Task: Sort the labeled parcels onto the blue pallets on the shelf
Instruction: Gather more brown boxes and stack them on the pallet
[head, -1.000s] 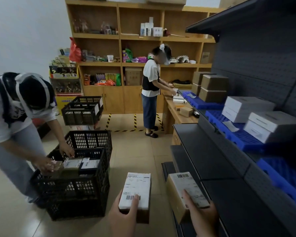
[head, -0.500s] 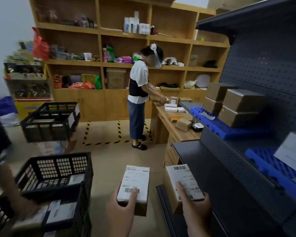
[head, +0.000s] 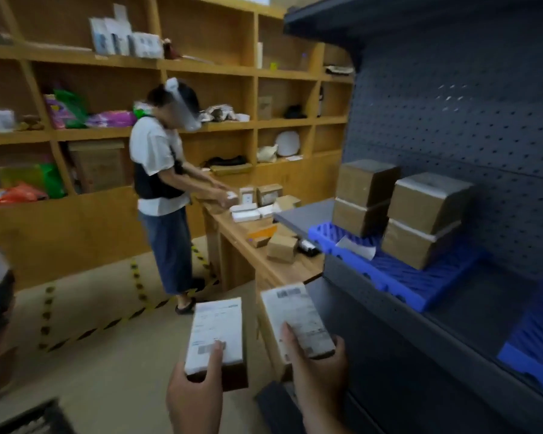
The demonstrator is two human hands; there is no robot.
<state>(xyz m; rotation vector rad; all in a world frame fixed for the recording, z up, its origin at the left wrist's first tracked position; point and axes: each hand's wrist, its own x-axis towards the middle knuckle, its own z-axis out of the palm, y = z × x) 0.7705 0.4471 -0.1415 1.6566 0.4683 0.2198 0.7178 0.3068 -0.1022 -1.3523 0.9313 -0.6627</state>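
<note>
While we are standing beside the dark metal shelf [head: 452, 311], we are holding one labeled parcel in each hand, low in the view and just left of the shelf's front edge. Our left hand [head: 195, 399] is clamped on the left parcel [head: 215, 333], thumb pressing on the white label near its close end. This parcel is lying label-up, its long axis running away from us and leaning a little to the right. Our right hand [head: 322, 374] is gripping the right parcel [head: 295, 317], thumb lying on the label and fingers wrapping the right side. Its long axis is also pointing away from us but tilting to the left, so the far ends of the two parcels are nearing each other. The parcels are lying just beside one another, not touching. On the shelf a blue pallet [head: 402, 274] is carrying four brown boxes [head: 427, 202] in two stacks. Another person [head: 160, 183] is working at a wooden table [head: 248, 255] farther off.
</note>
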